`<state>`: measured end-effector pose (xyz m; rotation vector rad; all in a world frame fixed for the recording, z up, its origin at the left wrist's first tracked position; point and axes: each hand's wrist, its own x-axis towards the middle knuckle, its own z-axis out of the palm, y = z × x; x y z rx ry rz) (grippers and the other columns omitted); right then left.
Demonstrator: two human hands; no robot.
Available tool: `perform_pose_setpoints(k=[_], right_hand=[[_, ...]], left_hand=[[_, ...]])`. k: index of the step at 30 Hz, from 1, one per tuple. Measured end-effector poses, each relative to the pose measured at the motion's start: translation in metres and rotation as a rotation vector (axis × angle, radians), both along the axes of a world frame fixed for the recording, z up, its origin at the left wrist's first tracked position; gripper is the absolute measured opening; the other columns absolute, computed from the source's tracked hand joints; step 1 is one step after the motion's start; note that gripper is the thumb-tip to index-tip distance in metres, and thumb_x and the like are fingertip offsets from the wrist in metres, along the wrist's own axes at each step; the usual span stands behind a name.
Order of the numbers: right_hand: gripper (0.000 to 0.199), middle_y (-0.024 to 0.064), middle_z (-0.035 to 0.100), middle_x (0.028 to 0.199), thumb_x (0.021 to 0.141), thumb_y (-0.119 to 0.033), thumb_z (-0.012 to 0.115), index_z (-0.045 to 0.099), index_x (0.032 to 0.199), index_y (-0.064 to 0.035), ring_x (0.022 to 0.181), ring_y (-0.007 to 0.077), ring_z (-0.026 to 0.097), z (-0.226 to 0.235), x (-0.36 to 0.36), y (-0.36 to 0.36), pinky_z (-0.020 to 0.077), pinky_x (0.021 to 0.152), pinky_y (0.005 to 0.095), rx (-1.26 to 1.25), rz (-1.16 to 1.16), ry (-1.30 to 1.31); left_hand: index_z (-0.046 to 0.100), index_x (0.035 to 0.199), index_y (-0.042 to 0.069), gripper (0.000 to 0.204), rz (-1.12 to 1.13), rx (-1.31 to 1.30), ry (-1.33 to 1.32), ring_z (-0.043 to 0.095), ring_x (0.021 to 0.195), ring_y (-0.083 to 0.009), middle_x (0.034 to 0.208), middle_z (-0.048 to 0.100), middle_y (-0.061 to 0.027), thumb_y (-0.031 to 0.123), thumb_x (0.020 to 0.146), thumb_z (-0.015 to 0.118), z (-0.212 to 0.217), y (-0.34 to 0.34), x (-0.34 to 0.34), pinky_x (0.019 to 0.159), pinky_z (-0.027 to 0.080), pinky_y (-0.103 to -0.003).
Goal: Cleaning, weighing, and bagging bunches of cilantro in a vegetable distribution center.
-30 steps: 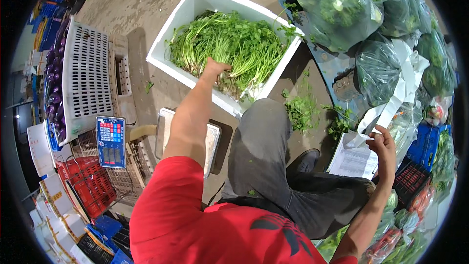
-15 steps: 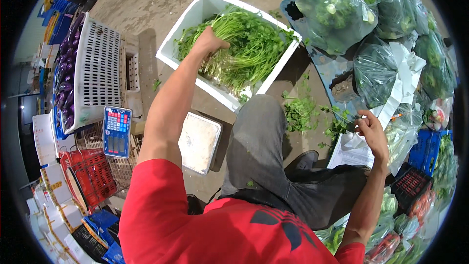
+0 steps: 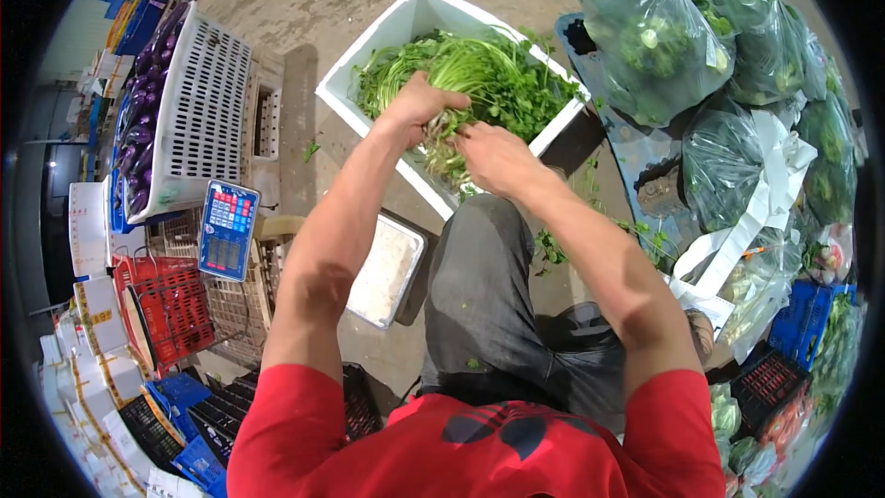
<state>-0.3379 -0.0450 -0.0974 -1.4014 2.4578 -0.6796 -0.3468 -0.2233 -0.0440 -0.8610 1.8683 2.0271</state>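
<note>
A white foam box (image 3: 369,51) stands on the floor before my knees, filled with coriander (image 3: 479,69), long thin green stalks with leafy tops and pale root ends. My left hand (image 3: 426,106) is closed around a bundle of the stalks near their roots. Just right of it, the fingers of my right hand (image 3: 493,155) are bent in on the pale root ends of the same bundle; its fingertips are partly hidden among the stalks. The bundle lies over the other greens inside the box, leaves toward the right.
A scale's metal plate (image 3: 387,272) lies left of my knee, with its blue keypad display (image 3: 229,231) beyond. A white crate (image 3: 198,101) of eggplants and a red basket (image 3: 171,314) stand left. Bagged vegetables (image 3: 654,46) fill the right, by a blue pallet (image 3: 613,143). Loose sprigs (image 3: 550,249) lie between.
My right hand has come from the right side, by the white strips, into the box beside my left hand. My left hand has gathered stalks into a raised bundle. The view has shifted slightly.
</note>
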Motion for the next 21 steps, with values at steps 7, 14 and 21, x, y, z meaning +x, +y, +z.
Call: perform_pose_setpoints(k=[7,14,21], right_hand=[[0.054,0.0012,0.057,0.148,0.095,-0.021,0.049,0.050,0.149,-0.0198,0.136,0.0219,0.053,-0.109,-0.023,-0.001,0.0358,0.116,0.0436,0.303,-0.175,0.196],[0.041,0.0088,0.066,0.137,0.095,-0.026,0.049,0.068,0.130,-0.0140,0.124,0.0278,0.064,-0.091,-0.048,-0.013,0.0541,0.098,0.0401,0.631,-0.152,-0.261],[0.065,0.0080,0.048,0.156,0.102,-0.040,0.044,0.029,0.161,-0.0197,0.137,0.0271,0.052,-0.130,-0.062,0.017,0.0473,0.108,0.0394,0.555,-0.171,-0.156]], left_hand=[[0.035,0.139,-0.007,0.070,0.021,-0.006,0.003,0.072,0.082,-0.0280,0.111,0.064,-0.0227,-0.009,0.080,0.073,0.025,-0.015,0.012,0.057,0.062,-0.041],[0.032,0.150,-0.009,0.085,0.027,-0.515,0.025,0.069,0.098,-0.0251,0.120,0.065,-0.0213,-0.006,0.077,0.075,0.138,-0.073,0.048,0.084,0.058,-0.033],[0.053,0.136,0.004,0.054,0.121,-0.361,0.271,0.067,0.077,-0.0147,0.107,0.068,-0.0076,0.008,0.087,0.073,0.235,-0.109,0.078,0.060,0.057,-0.027]])
